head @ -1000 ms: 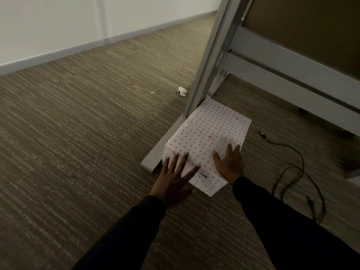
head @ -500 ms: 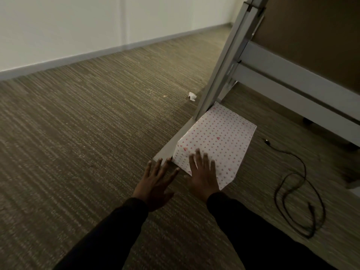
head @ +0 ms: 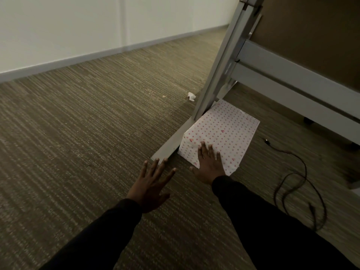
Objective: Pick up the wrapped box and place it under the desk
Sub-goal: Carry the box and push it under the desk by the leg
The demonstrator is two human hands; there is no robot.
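wrapped box (head: 222, 133) lies on carpet (head: 87, 133) beside table leg (head: 216, 75), long axis running away under the table. right hand (head: 209, 164) rests flat on its near end, fingers apart; left hand (head: 151, 184) is clear, splayed.

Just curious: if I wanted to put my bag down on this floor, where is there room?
Open carpet between the wall and desk leg. Crowded by the wrapped box, and right of it, where the black cable loops.

Wrapped box (head: 224, 131): far corner hidden behind desk leg (head: 218, 75), near edge under right hand (head: 209, 164). Desk top cut off at frame's top/right. Scrap (head: 191, 96) left of leg too small to ID.
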